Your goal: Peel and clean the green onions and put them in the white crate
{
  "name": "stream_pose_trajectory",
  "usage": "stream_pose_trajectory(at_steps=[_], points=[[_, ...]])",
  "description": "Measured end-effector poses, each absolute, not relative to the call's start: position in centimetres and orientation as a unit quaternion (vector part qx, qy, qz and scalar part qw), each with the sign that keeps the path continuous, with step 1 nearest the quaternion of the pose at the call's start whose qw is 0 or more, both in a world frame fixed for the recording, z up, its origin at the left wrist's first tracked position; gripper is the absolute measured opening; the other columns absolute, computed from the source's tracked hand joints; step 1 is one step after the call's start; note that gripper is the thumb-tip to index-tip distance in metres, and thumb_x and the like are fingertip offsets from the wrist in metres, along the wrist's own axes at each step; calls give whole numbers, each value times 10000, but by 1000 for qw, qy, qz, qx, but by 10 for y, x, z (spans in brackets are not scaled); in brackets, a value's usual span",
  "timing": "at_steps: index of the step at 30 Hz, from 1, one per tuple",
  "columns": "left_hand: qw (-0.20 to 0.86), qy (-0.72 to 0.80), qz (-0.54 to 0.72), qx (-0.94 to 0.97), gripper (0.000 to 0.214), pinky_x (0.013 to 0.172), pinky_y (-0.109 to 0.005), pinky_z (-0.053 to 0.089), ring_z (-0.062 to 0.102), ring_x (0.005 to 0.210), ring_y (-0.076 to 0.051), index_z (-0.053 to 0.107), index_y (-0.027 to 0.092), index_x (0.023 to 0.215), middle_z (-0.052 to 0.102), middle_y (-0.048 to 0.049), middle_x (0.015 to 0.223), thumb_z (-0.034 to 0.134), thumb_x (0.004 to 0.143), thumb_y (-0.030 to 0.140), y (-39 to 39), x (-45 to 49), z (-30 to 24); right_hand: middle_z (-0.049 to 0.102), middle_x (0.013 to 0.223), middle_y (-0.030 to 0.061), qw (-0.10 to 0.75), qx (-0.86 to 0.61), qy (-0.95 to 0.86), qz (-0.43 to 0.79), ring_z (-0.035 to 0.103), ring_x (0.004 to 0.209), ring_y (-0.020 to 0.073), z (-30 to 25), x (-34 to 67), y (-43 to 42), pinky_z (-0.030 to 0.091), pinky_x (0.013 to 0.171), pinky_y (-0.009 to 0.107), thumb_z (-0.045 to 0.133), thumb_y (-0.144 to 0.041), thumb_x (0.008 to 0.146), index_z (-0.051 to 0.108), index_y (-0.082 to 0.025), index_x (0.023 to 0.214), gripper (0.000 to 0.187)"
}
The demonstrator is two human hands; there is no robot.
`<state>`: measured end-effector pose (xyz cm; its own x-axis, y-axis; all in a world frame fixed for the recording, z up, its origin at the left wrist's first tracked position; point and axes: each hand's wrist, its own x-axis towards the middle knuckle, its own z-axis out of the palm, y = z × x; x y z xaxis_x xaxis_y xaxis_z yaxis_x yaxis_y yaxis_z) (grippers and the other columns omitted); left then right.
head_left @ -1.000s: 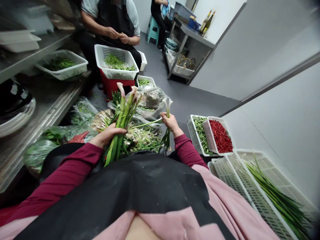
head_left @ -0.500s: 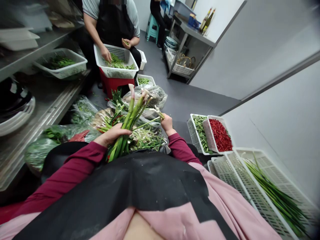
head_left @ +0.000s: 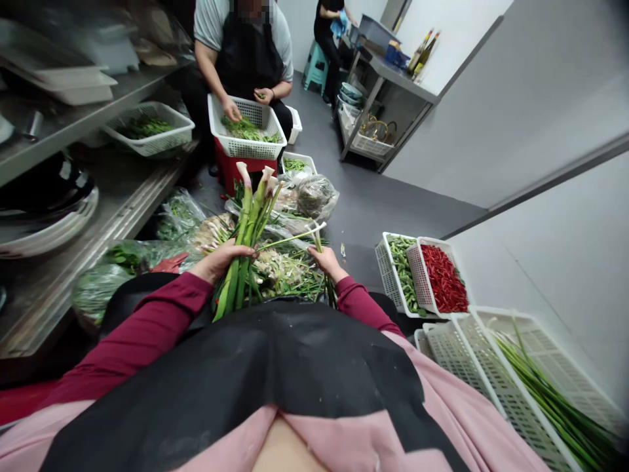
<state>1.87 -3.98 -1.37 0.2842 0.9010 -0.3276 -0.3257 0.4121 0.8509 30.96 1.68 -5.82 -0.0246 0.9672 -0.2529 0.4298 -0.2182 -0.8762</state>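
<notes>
My left hand (head_left: 225, 259) is closed around a bunch of thick green garlic stalks (head_left: 249, 226), their pale bulb ends pointing up and away from me. One thin stalk (head_left: 289, 238) slants from that bunch toward the right, its white end near the right hand. My right hand (head_left: 327, 261) pinches a few thin garlic stalks (head_left: 317, 237), white ends up, green leaves hanging below. Under and between both hands lies a heap of trimmed leaves and peelings (head_left: 285, 272). Behind the bunch, more bundled stalks (head_left: 216, 229) rest on the floor, partly hidden.
Plastic bags of greens (head_left: 137, 259) lie at my left beside a metal shelf (head_left: 122, 213). Ahead, a co-worker (head_left: 253, 59) sits over a white basket (head_left: 248, 147). At right stand baskets of red chillies (head_left: 445, 278), green peppers (head_left: 403, 265) and long green stalks (head_left: 545, 387).
My right hand has turned and dropped slightly, its thin stalks now more upright with leaves hanging down. The left hand still grips the bunch. The whole view has shifted a little.
</notes>
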Motion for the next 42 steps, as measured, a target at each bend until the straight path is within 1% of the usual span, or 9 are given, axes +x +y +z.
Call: stream_pose_trajectory(at_steps=[5, 9, 12, 15, 18, 20, 26, 35, 42], points=[[777, 363, 393, 332, 269, 471, -235, 440, 554, 542, -136, 605, 120, 741, 605, -35, 644, 719, 522, 228, -34, 27, -13, 403, 563, -96, 404, -419, -451, 676, 201, 401, 33, -17, 287, 0, 199, 398, 181, 672, -395, 694, 590, -201, 1070, 430], [790, 355, 364, 343, 257, 563, -289, 502, 604, 606, -173, 629, 107, 741, 657, -80, 705, 702, 519, 214, -31, 41, -13, 393, 597, -75, 411, -365, -430, 716, 216, 423, 33, 14, 268, -3, 193, 400, 183, 688, -420, 688, 568, -189, 866, 315], [792, 329, 369, 358, 266, 746, -363, 528, 650, 771, -231, 678, 99, 760, 701, -125, 840, 697, 516, 203, -30, 46, -14, 373, 556, -62, 445, -446, -450, 633, 244, 420, 46, 25, 273, 4, 219, 404, 206, 617, -525, 733, 483, -181, 679, 373], [786, 311, 398, 356, 265, 853, -412, 507, 652, 868, -269, 707, 100, 759, 711, -141, 916, 686, 512, 196, -32, 45, -14, 389, 525, -41, 468, -562, -527, 434, 346, 478, 75, 29, 294, 16, 323, 486, 225, 570, -496, 776, 460, -179, 586, 386], [784, 314, 422, 331, 300, 807, -430, 530, 656, 847, -281, 720, 104, 793, 716, -141, 863, 670, 516, 206, -34, 43, -14, 553, 676, 18, 448, -585, -609, 293, 494, 667, 121, 27, 301, 21, 408, 661, 243, 560, -405, 787, 575, -156, 668, 276], [794, 309, 410, 326, 338, 777, -435, 541, 655, 839, -285, 719, 101, 828, 715, -140, 848, 674, 510, 206, -35, 43, -13, 607, 790, 35, 422, -549, -650, 312, 529, 755, 138, 20, 286, 15, 421, 725, 256, 569, -373, 775, 622, -155, 787, 225], [784, 362, 380, 332, 354, 686, -389, 553, 658, 654, -223, 691, 96, 894, 703, -83, 718, 697, 550, 175, -34, 46, -18, 496, 560, -29, 352, -479, -592, 545, 434, 533, 96, -6, 224, -13, 378, 523, 226, 688, -464, 658, 541, -165, 662, 333], [788, 339, 404, 318, 253, 668, -346, 560, 675, 812, -260, 688, 95, 820, 711, -149, 928, 687, 587, 192, -29, 30, -26, 347, 494, -100, 426, -540, -449, 570, 260, 385, 38, -4, 264, -1, 233, 381, 207, 692, -439, 638, 446, -197, 723, 355], [776, 350, 374, 368, 262, 675, -343, 540, 652, 726, -223, 690, 95, 810, 714, -117, 828, 703, 567, 190, -32, 45, -20, 377, 485, -95, 395, -532, -491, 566, 311, 400, 51, -10, 241, -10, 244, 399, 204, 655, -359, 657, 553, -177, 829, 270]])
